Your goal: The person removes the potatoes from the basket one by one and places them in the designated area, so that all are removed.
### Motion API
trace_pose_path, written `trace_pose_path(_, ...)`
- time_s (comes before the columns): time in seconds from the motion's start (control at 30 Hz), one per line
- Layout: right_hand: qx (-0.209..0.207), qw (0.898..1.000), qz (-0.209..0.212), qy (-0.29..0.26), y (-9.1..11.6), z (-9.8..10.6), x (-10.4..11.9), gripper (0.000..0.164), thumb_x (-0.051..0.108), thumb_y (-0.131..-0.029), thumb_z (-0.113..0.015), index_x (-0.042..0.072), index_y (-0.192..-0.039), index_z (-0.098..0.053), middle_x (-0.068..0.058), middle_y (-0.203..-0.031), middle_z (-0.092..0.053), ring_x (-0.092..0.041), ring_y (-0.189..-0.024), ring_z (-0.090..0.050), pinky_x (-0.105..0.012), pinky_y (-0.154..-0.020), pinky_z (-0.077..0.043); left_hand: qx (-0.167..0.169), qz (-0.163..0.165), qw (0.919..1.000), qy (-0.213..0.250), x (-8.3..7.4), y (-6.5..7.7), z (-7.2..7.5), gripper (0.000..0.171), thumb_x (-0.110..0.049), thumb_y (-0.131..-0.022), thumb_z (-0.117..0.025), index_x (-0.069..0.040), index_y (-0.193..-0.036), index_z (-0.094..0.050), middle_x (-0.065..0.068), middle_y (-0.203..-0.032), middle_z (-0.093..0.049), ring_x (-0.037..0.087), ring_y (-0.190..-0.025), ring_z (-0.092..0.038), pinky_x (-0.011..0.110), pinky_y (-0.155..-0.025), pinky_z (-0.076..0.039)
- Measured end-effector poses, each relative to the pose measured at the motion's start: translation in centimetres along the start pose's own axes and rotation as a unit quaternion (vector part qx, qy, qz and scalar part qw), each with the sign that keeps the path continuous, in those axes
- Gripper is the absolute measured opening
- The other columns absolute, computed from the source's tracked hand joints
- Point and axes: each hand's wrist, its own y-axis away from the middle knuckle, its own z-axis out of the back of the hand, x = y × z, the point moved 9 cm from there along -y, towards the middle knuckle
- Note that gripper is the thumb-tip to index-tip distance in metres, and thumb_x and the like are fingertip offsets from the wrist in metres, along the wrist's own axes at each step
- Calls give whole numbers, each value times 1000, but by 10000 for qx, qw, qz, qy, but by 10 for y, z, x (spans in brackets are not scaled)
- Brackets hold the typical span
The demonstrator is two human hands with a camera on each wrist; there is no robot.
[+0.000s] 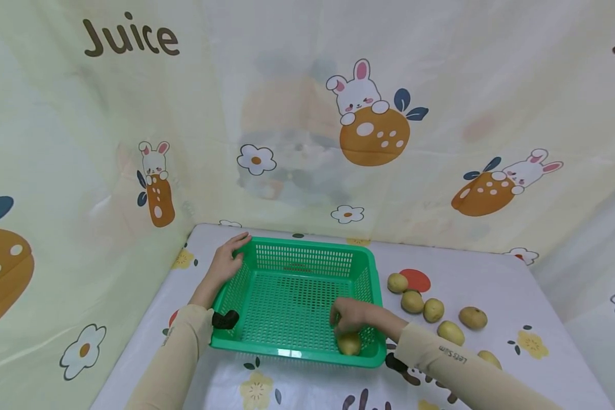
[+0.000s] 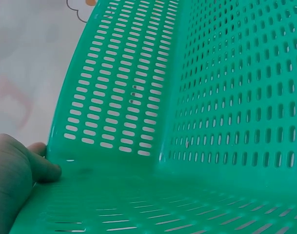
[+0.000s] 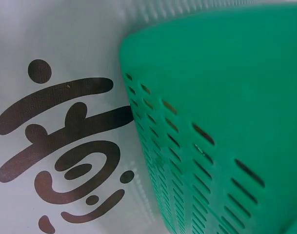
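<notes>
A green plastic basket (image 1: 296, 357) with slotted walls stands on the table. My left hand (image 1: 228, 263) grips its far left corner; the left wrist view shows the thumb (image 2: 46, 168) over the rim, on the inner side. Inside the basket's near right corner, my right hand (image 1: 349, 315) is lowered with curled fingers around a yellowish potato (image 1: 349, 344). The hand covers the potato's far side, so part of the grasp is hidden. In the right wrist view, only the basket's wall (image 3: 211, 83) and the tablecloth show, not the hand.
Several loose potatoes (image 1: 433, 310) lie on the table to the right of the basket, one partly behind my right sleeve (image 1: 441, 356). A printed tablecloth (image 1: 512, 302) covers the table. Printed curtains (image 1: 297, 114) hang behind and at both sides.
</notes>
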Motion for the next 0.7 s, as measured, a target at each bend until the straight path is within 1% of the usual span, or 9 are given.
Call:
trace_pose_path(0.07, 50, 10000, 31, 36, 1, -1, 2, 22, 1, -80, -75, -2, -101, -74, -13, -100, -71, -24, -92, -66, -43, -80, -55, -16, -18, 10000, 14, -1, 0, 0, 54, 10, -90, -46, -3, -142, -53, 12, -151, -44, 35, -139, -39, 32, -57, -34)
trace_pose_path(0.17, 193, 9998, -18, -26, 3, -2, 4, 26, 0, -78, -77, -1, -104, -74, -13, -101, -70, -27, -97, -65, -45, -83, -54, -35, -85, 9999, 46, -3, 0, 1, 54, 11, -89, -46, -1, -141, -53, 14, -150, -44, 37, -138, -39, 31, -55, -33)
trace_pose_path(0.37, 556, 9979, -319, 47, 6, -7, 0, 39, 3, -74, -82, 7, -112, -73, -9, -105, -69, -25, -100, -63, -48, -87, -52, -45, -107, 9999, 13, -4, 1, 1, 54, 13, -89, -46, 0, -141, -53, 17, -150, -45, 38, -138, -38, 31, -56, -32)
trace_pose_path(0.5, 692, 9967, -403, 119, 9, -10, -1, 47, 2, -72, -81, 12, -117, -71, -7, -108, -66, -23, -101, -59, -50, -88, -51, -50, -89, 9999, -36, -4, 1, 0, 54, 13, -89, -46, 0, -141, -53, 15, -150, -45, 38, -138, -39, 31, -56, -33)
trace_pose_path(0.63, 748, 9965, -359, 103, 11, -14, 2, 49, -3, -73, -77, 12, -119, -69, -6, -110, -64, -22, -96, -54, -48, -86, -51, -63, -115, 9999, -35, -5, 2, 1, 54, 12, -89, -46, 0, -141, -53, 15, -150, -45, 38, -137, -40, 31, -56, -33)
trace_pose_path(0.7, 731, 9968, -301, 111, 12, -16, 3, 49, -3, -73, -76, 12, -119, -68, -6, -110, -63, -21, -94, -53, -48, -86, -51, -89, -95, 9999, -18, -4, 3, 2, 54, 12, -89, -46, 0, -141, -53, 15, -150, -45, 38, -138, -39, 33, -59, -35)
